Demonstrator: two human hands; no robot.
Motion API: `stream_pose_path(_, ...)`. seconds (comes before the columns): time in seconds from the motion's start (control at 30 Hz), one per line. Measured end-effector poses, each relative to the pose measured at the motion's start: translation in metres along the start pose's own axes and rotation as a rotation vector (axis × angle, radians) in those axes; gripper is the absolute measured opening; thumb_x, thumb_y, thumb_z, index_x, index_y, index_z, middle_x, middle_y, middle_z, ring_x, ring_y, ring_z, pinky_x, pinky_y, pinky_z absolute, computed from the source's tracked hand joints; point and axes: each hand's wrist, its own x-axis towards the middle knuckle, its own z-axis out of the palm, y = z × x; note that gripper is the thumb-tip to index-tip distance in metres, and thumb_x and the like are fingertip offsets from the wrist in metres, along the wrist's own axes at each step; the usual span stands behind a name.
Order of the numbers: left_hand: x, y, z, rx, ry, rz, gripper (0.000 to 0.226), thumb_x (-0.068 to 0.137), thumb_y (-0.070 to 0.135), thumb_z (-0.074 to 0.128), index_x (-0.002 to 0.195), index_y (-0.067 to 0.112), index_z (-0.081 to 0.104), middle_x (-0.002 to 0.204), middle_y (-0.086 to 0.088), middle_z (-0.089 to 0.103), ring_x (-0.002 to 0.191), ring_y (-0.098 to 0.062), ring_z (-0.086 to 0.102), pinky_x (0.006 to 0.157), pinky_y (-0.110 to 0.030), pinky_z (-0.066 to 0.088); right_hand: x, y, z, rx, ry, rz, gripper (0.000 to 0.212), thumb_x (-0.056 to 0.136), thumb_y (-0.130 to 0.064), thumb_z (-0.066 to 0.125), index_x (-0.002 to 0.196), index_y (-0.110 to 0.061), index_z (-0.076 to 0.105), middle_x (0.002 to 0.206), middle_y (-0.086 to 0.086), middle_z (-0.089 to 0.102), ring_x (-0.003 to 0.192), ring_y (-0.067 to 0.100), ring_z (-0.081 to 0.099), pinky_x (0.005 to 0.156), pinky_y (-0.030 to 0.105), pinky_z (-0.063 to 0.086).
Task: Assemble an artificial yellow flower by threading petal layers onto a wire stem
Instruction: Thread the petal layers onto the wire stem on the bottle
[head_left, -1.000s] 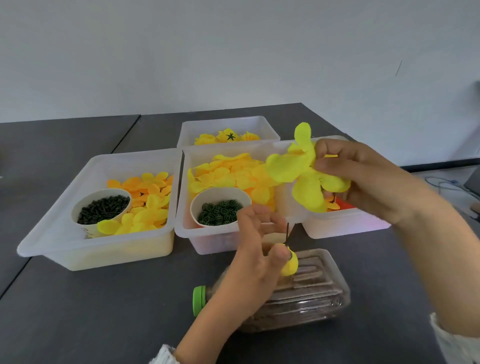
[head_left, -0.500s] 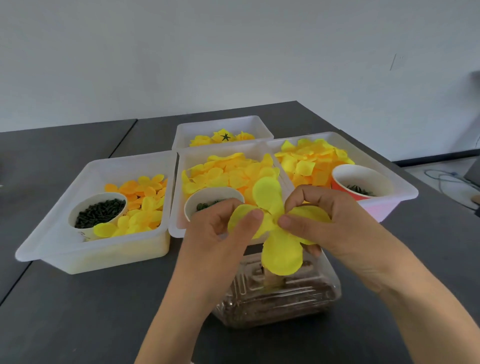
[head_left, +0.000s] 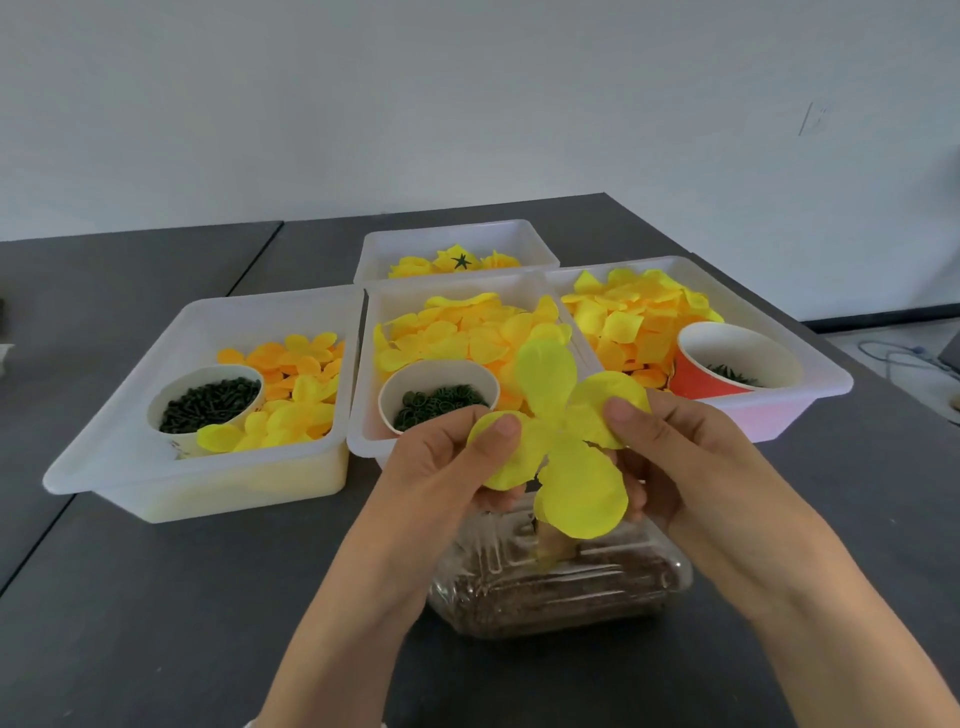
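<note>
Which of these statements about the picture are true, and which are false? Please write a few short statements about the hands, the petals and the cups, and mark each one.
1. Both hands hold the yellow four-lobed fabric petal layer. True: the left hand and the right hand pinch opposite lobes.
2. The red paper cup stands in the left white plastic tray. False: it stands in the right white plastic tray.
3. A clear plastic bottle holding brown material lies on the dark table under the hands. True.
4. The white paper cup of green rings is tipped over. False: it stands upright in the middle tray.
</note>
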Motion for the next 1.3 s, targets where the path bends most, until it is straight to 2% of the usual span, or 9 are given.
stream_pose_path(0.1,0.002,-0.001,0.004,-0.024,-0.005,-0.002,0.029,0.08,0.036,0.059,0.085,0.01,0.07,0.075,0.003,0.07,0.064,-0.005,0.062,0.063,-0.019,0.052,0.001,-0.001,0.0,-0.026,0.025,-0.004,0.039,0.075,-0.04,0.063,0.079,-0.001,0.066,0.068,0.021,0.05,0.052,0.019,0.039,0.051,0.03,0.036)
stream_pose_path(0.2,0.001,-0.003,0.003,-0.043,0.016,-0.006,0.038,0.078,0.04,0.061,0.091,0.006,0.07,0.078,-0.002,0.07,0.063,-0.006,0.06,0.061,-0.02,0.051,0.0,0.0,0.0,-0.043,0.037,-0.01,0.041,0.077,-0.04,0.063,0.081,0.001,0.066,0.075,0.033,0.05,0.056,0.026,0.036,0.051,0.03,0.033)
stream_pose_path(0.3,-0.001,-0.005,0.003,-0.071,0.018,0.017,0.035,0.081,0.041,0.071,0.091,0.007,0.072,0.084,-0.012,0.071,0.066,-0.011,0.06,0.063,-0.024,0.053,-0.003,0.001,0.001,-0.011,0.042,-0.05,0.04,0.079,-0.039,0.064,0.082,0.001,0.067,0.072,0.028,0.049,0.054,0.025,0.038,0.047,0.023,0.038)
stream_pose_path(0.4,-0.001,-0.005,0.007,-0.098,0.023,0.047,0.028,0.082,0.041,0.068,0.086,0.014,0.074,0.081,-0.006,0.071,0.065,-0.01,0.06,0.063,-0.022,0.052,-0.002,-0.002,0.003,0.012,0.053,-0.084,0.034,0.081,-0.037,0.061,0.08,-0.005,0.07,0.074,0.035,0.047,0.059,0.031,0.036,0.046,0.022,0.041)
stream_pose_path(0.53,0.003,-0.005,0.009,-0.131,0.059,0.028,0.034,0.079,0.041,0.071,0.093,0.01,0.075,0.084,-0.008,0.072,0.069,-0.014,0.062,0.064,-0.026,0.055,0.001,-0.001,0.003,0.027,0.076,-0.06,0.033,0.08,-0.039,0.062,0.08,-0.008,0.071,0.07,0.026,0.051,0.052,0.024,0.038,0.046,0.022,0.039)
stream_pose_path(0.7,0.001,-0.009,0.006,-0.119,0.032,-0.023,0.022,0.081,0.041,0.071,0.081,0.02,0.076,0.072,0.003,0.068,0.059,-0.008,0.058,0.057,-0.02,0.05,-0.002,0.009,0.002,-0.003,0.089,-0.014,0.037,0.083,-0.042,0.064,0.084,-0.007,0.072,0.084,0.043,0.05,0.064,0.051,0.038,0.049,0.025,0.04)
stream_pose_path(0.83,0.001,-0.015,0.005,-0.089,0.043,-0.072,0.033,0.073,0.045,0.066,0.09,0.019,0.077,0.076,0.002,0.071,0.061,-0.007,0.059,0.058,-0.019,0.051,-0.003,0.017,0.0,0.013,0.121,0.039,0.035,0.08,-0.042,0.064,0.085,-0.009,0.074,0.084,0.042,0.052,0.068,0.038,0.042,0.047,0.026,0.042)
stream_pose_path(1.0,0.003,-0.023,0.002,-0.012,0.044,-0.117,0.041,0.072,0.045,0.064,0.101,0.019,0.076,0.086,0.0,0.075,0.069,-0.005,0.063,0.061,-0.02,0.051,-0.005,0.029,-0.003,0.008,0.152,0.122,0.041,0.073,-0.046,0.063,0.086,-0.009,0.075,0.071,0.028,0.054,0.05,0.024,0.04,0.047,0.028,0.038)
stream_pose_path(1.3,0.003,-0.029,-0.004,0.117,0.026,-0.195,0.034,0.071,0.049,0.065,0.081,0.018,0.077,0.079,0.001,0.073,0.071,-0.008,0.064,0.065,-0.023,0.052,-0.008,0.034,-0.005,-0.021,0.193,0.246,0.032,0.082,-0.034,0.059,0.08,-0.005,0.073,0.05,0.015,0.048,0.04,0.018,0.041,0.046,0.03,0.042)
